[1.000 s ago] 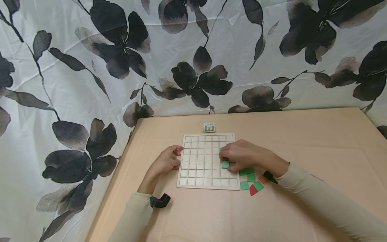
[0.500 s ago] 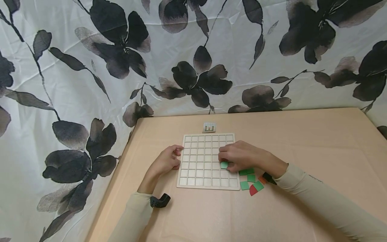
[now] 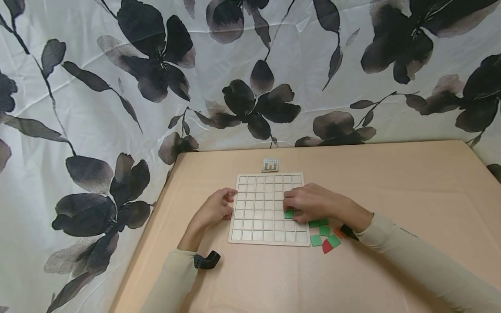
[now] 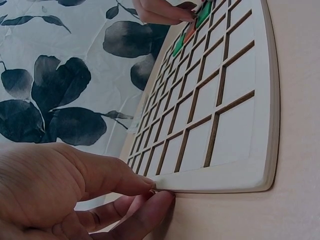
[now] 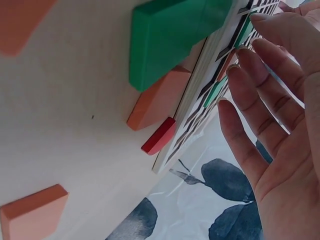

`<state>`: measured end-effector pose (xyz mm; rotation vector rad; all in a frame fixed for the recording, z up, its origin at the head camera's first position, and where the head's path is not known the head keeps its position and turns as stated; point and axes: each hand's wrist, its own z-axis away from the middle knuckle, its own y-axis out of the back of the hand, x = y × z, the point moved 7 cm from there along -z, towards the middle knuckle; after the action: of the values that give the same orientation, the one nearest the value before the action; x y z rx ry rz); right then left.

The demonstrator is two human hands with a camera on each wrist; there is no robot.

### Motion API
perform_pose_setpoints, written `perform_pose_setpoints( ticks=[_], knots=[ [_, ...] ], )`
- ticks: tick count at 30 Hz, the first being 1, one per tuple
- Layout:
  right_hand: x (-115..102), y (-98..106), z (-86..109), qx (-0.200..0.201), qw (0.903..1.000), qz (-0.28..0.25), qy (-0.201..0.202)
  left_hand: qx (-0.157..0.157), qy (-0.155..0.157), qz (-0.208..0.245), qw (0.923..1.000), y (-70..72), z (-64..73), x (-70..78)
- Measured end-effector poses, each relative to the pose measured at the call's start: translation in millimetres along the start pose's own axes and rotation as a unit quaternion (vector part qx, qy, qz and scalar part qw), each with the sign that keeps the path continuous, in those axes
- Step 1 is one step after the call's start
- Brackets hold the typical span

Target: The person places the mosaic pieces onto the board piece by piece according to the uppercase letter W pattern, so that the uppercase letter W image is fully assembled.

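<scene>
Green tile [image 3: 288, 214], lower mid-frame: likely light, stiff; take by opposite edges; my right hand [image 3: 308, 201] pinches it; left hand [image 3: 216, 205] at board [image 3: 259, 214], hold unclear

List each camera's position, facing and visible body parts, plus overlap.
Head: worn on head, facing forward-down at board and tiles; left hand, right hand, sleeves show.
Left wrist: on that wrist, facing across the board; left hand below, right hand at top.
Right wrist: on that wrist, facing tiles and board; right hand at right, perhaps left beyond.
Wrists share: board, tiles, right hand.
</scene>
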<state>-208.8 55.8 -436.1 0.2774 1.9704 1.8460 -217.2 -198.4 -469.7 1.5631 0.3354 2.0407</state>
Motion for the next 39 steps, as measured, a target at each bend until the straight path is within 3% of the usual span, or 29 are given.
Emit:
perform_pose_setpoints(
  ticks=[7, 21, 39],
  knots=[
    [-0.7, 7.8, 9.7, 0.033, 0.9994, 0.008, 0.005, 0.000, -0.001, -0.002, 1.0000, 0.0, 0.7, 0.9],
    [5.7, 14.6, 36.3, 0.042, 0.9983, -0.013, -0.038, 0.004, 0.003, -0.008, 1.0000, 0.0, 0.2, 1.4],
    [0.1, 8.3, 66.0, 0.012, 0.9968, -0.039, -0.069, 0.004, 0.008, -0.009, 0.9999, 0.4, 3.2, 2.6]
  ],
)
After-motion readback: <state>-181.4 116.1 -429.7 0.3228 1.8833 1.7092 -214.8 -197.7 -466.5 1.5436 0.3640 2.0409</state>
